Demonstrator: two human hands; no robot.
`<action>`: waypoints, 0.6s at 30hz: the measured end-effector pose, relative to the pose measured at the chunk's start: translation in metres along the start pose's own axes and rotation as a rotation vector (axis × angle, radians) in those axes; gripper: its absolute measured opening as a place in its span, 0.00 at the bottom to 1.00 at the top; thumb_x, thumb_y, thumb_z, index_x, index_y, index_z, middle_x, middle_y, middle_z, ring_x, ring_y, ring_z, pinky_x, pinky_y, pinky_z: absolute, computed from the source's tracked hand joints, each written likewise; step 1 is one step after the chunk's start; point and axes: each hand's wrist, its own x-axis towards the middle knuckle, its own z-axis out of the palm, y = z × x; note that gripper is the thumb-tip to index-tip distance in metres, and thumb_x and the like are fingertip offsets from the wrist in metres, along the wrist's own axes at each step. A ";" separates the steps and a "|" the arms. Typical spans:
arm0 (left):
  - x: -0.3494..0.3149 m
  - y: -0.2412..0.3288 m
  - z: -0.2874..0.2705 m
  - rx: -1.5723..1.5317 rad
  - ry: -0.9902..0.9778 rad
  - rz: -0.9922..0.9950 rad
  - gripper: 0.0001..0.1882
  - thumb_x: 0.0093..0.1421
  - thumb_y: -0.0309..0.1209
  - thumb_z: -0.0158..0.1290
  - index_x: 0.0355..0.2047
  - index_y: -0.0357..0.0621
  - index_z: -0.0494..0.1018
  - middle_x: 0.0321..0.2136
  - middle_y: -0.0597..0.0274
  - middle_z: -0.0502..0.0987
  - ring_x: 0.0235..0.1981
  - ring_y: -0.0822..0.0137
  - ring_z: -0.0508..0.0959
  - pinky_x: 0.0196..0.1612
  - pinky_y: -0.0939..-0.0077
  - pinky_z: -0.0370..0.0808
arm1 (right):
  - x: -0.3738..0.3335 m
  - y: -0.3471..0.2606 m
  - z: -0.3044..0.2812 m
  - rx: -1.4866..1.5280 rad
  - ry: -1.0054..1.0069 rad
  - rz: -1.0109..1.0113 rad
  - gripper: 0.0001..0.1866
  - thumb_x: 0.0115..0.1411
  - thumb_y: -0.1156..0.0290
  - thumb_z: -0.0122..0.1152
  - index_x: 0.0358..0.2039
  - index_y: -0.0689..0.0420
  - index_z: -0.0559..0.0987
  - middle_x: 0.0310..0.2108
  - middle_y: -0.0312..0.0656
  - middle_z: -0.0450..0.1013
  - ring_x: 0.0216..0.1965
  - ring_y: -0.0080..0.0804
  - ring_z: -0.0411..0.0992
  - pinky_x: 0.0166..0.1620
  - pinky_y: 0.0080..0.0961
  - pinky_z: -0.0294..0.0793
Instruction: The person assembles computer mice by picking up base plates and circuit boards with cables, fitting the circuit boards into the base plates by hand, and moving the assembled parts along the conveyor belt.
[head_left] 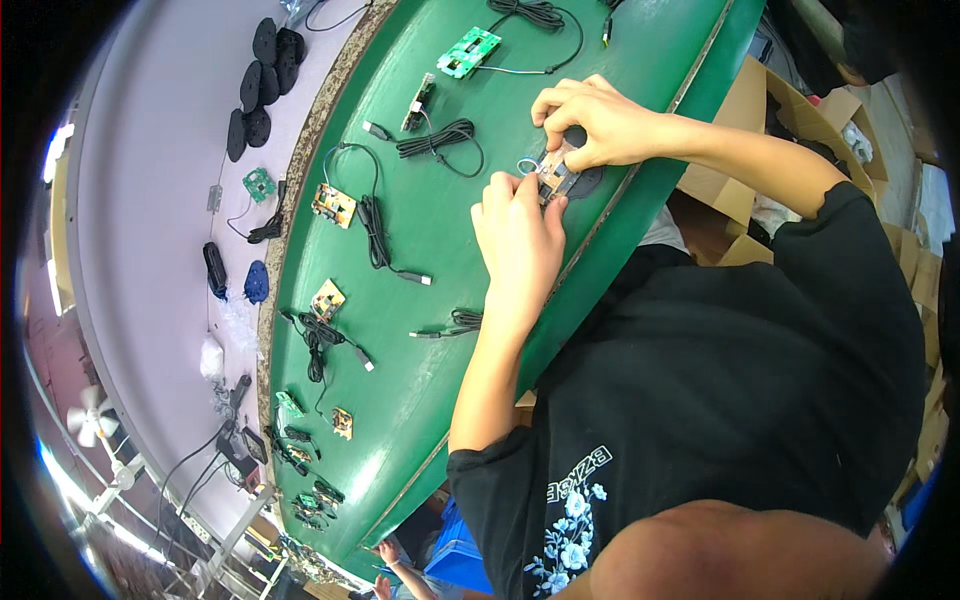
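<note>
A small tan circuit board point(556, 177) with dark parts lies at the near edge of the green belt, between my two hands. My left hand point(520, 235) pinches its near-left side, with thumb and fingertips closed on it. From the far side my right hand point(605, 125) grips the same board, fingers curled over it and thumb pressed down. A thin pale wire loop point(527, 165) sticks out beside my left fingertips. Partly under the board and my right hand shows a black round plate point(588, 183). My fingers cover much of the board.
Cabled circuit boards lie along the belt, including a green one point(468, 52), a tan one point(333, 204) and a coiled black USB cable point(440, 140). Across the belt, black discs point(265, 80) rest on a pale table point(165, 200). Cardboard boxes point(730, 140) stand at the right. Another person's hand point(388, 552) shows below.
</note>
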 end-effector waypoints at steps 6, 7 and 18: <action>0.000 0.000 -0.008 0.037 0.024 0.100 0.16 0.52 0.31 0.66 0.40 0.38 0.78 0.34 0.56 0.72 0.37 0.54 0.74 0.39 0.59 0.67 | -0.011 0.003 0.002 -0.029 0.143 -0.093 0.10 0.48 0.63 0.68 0.31 0.50 0.86 0.52 0.37 0.73 0.55 0.35 0.68 0.58 0.39 0.60; 0.004 -0.001 -0.009 0.048 0.027 0.140 0.15 0.53 0.32 0.66 0.38 0.39 0.78 0.33 0.56 0.73 0.37 0.53 0.74 0.38 0.58 0.67 | -0.004 0.010 0.007 -0.010 0.180 -0.134 0.09 0.48 0.61 0.69 0.29 0.48 0.86 0.50 0.38 0.75 0.54 0.38 0.70 0.55 0.41 0.64; 0.003 -0.009 -0.001 0.141 -0.034 0.115 0.20 0.53 0.38 0.68 0.43 0.39 0.81 0.35 0.55 0.76 0.37 0.51 0.77 0.40 0.57 0.70 | -0.003 -0.001 0.015 0.048 0.111 -0.030 0.08 0.46 0.59 0.71 0.23 0.47 0.83 0.43 0.31 0.71 0.52 0.29 0.66 0.52 0.36 0.54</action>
